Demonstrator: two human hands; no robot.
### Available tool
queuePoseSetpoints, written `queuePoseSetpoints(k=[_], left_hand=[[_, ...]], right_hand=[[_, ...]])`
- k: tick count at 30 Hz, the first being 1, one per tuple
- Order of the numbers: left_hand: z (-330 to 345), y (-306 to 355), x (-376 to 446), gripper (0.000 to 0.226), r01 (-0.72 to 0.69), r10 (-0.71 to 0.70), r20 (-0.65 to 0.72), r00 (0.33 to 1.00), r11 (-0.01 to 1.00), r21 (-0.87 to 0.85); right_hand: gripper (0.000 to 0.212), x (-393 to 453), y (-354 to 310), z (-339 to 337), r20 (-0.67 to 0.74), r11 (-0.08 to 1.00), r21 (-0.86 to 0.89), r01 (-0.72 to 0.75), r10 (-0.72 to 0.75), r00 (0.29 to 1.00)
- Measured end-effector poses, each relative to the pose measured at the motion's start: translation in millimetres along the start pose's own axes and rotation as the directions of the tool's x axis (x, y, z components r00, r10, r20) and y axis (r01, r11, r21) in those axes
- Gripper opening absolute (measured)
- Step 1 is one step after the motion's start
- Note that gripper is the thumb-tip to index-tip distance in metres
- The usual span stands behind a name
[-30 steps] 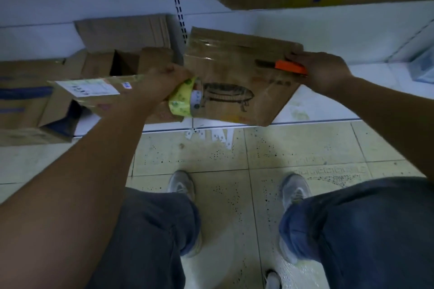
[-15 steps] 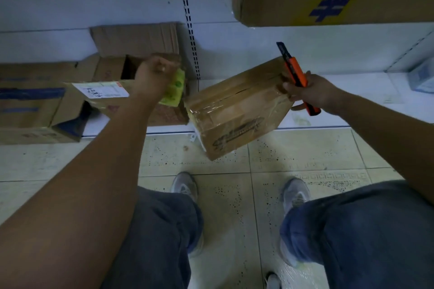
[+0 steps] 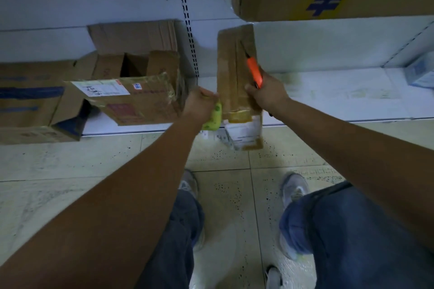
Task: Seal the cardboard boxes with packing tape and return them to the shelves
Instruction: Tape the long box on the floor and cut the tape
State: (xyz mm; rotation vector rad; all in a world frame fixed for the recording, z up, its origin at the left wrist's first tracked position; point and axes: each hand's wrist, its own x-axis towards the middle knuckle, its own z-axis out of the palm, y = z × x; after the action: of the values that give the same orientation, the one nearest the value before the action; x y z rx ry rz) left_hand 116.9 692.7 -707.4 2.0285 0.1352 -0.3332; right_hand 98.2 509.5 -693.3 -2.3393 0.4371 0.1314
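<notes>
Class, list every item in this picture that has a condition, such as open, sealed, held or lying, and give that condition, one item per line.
Small box: taped, held upright by both hands.
Knife: gripped in right hand, against the box.
Tape roll: held in left hand.
Labelled box: taped, lying tilted on shelf.
Rear box: flaps open.
</notes>
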Motion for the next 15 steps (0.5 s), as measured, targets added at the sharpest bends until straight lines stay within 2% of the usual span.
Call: queuePoseSetpoints(k=[2, 6, 9, 11, 13, 15], left_hand=[[17, 0, -1, 0.014, 0.006, -0.006, 0.007, 1.000, 0.996, -0.085], [35, 11, 3, 0.013, -0.028, 0.037, 0.059, 0.998, 0.989, -0.147], [40, 22, 3, 0.012, -0.031, 0.049, 0.090, 0.995, 0.982, -0.186], [38, 24, 3, 0.013, -0.010, 0.027, 0.100, 0.995, 0.987, -0.161], [34, 28, 5, 0.012, -0.031, 0.037, 0.076, 0.996, 0.996, -0.078], [23, 31, 3, 0.011, -0.073, 0.073, 0.032, 0.997, 0.997, 0.017]], right_hand=[[0.052, -4, 6, -9, 0.015, 0.996, -0.048, -0.073, 0.074, 0.997], [0.040, -10, 23, -26, 0.031, 0.976, -0.011, -0.215, 0.216, 0.976], [0.042, -10, 33, -32, 0.098, 0.941, 0.200, -0.272, 0.257, 0.961], [0.044, -15, 37, -34, 0.150, 0.909, 0.313, -0.276, 0.240, 0.959], [0.048, -18, 42, -36, 0.161, 0.919, 0.308, -0.246, 0.204, 0.966], [0.049, -19, 41, -38, 0.116, 0.949, 0.241, -0.204, 0.181, 0.977]])
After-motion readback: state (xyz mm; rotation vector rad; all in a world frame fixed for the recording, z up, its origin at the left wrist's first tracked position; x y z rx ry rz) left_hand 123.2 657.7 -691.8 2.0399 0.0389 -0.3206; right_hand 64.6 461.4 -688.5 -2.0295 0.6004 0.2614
